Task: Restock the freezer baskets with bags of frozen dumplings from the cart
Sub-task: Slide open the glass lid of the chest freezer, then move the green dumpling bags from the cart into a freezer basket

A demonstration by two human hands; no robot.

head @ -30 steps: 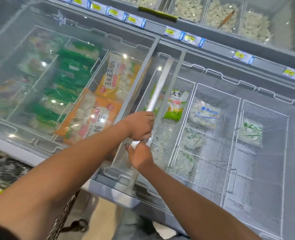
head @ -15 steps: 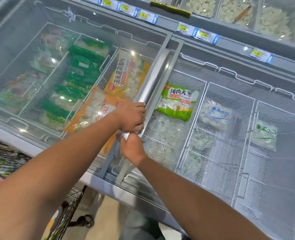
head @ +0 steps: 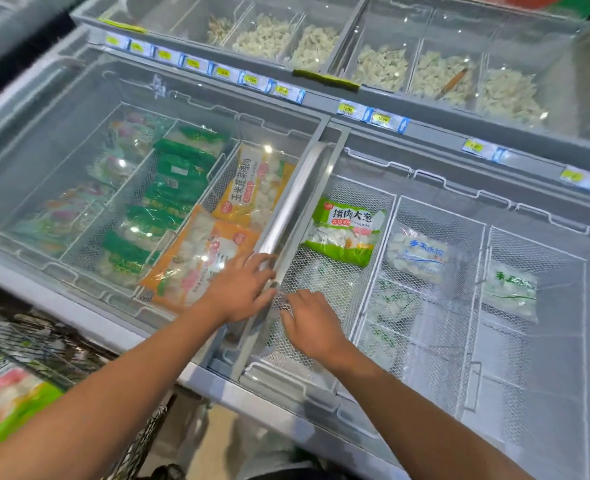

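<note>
Since the earlier frame both hands have shifted: left hand [head: 239, 289], formerly wrapped over the lid handle [head: 295, 202], now lies with fingers extended against the handle's lower end at frame centre; right hand [head: 312, 323], formerly gripping the bar from beneath, now rests just right of it, fingers loosely curled toward the mesh basket [head: 338, 292], whether pinching anything cannot be told. Freezer [head: 217, 393]: one chest unit with sliding glass lid over its left half. Under glass, centre-left: two orange dumpling bags [head: 203, 258]; one column of green bags [head: 168, 199], about six, count uncertain; pale bags at far left, blurred, uncounted. Open right half: one green-and-white dumpling bag [head: 345, 230] in the basket nearest the handle; one clear blue-lettered bag [head: 418, 254] in the next basket; one clear green-lettered bag [head: 510, 289] in the third, right of frame; further frosted bags below, indistinct. Cart [head: 44, 344], lower left: wire frame, one green bag [head: 6, 407] of the stock visible. Upper frame: six bins of loose dumplings [head: 383, 65]; a row of price tags [head: 286, 90], uncounted.
</note>
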